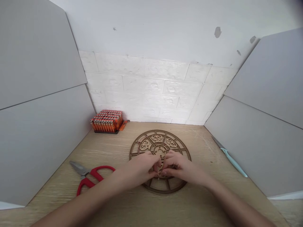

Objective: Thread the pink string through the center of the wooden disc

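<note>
A round brown wooden cut-out disc (157, 142) with hearts and spokes lies flat on the wooden table (113, 148). My left hand (139, 167) and my right hand (181, 165) meet over its centre. Both have fingers curled and pinched together on a small brown piece (160, 167) at the disc's middle. The piece is mostly hidden by my fingertips, and I cannot tell whether it is loose or part of the disc.
Red-handled scissors (91, 176) lie on the table to the left. A tray of orange lighters (107, 121) with one loose lighter (124, 125) stands at the back left. A pale teal-handled knife (230, 157) rests along the right grey panel. Grey boards wall both sides.
</note>
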`<state>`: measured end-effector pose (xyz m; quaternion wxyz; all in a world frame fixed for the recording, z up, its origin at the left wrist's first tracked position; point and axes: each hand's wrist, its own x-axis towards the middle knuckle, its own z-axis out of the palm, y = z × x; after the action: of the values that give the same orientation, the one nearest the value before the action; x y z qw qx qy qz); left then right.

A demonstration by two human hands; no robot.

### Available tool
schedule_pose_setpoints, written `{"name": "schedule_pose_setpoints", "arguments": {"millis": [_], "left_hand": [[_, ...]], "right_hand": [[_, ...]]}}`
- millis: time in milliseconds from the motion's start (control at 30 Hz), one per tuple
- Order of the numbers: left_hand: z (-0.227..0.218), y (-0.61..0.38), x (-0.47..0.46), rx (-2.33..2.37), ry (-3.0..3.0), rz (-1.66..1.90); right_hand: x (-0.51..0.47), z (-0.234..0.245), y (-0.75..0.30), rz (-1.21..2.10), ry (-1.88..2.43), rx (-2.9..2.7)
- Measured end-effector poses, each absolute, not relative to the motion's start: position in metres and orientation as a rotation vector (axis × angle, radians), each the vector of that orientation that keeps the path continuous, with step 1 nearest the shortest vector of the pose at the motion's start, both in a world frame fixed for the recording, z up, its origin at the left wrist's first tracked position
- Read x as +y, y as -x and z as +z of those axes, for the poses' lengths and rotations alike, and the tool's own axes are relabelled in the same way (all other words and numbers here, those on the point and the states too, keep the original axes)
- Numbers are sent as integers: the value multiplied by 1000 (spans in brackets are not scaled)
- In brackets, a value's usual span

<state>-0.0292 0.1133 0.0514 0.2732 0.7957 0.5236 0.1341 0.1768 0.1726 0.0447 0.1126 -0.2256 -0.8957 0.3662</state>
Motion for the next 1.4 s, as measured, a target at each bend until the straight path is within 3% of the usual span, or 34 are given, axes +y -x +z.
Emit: {"name": "schedule_pose_setpoints", "arguments": {"millis": [267, 667, 1400], "left_hand": [[58, 33, 122, 1377, -2177, 309], [65, 46, 129, 1163, -2245, 182], [60, 47, 132, 1115, -2337, 165]], "right_hand": [[166, 40, -168, 1040, 651, -2555], [156, 37, -165, 660, 709, -2627], [153, 21, -159, 601, 599, -2705]]}}
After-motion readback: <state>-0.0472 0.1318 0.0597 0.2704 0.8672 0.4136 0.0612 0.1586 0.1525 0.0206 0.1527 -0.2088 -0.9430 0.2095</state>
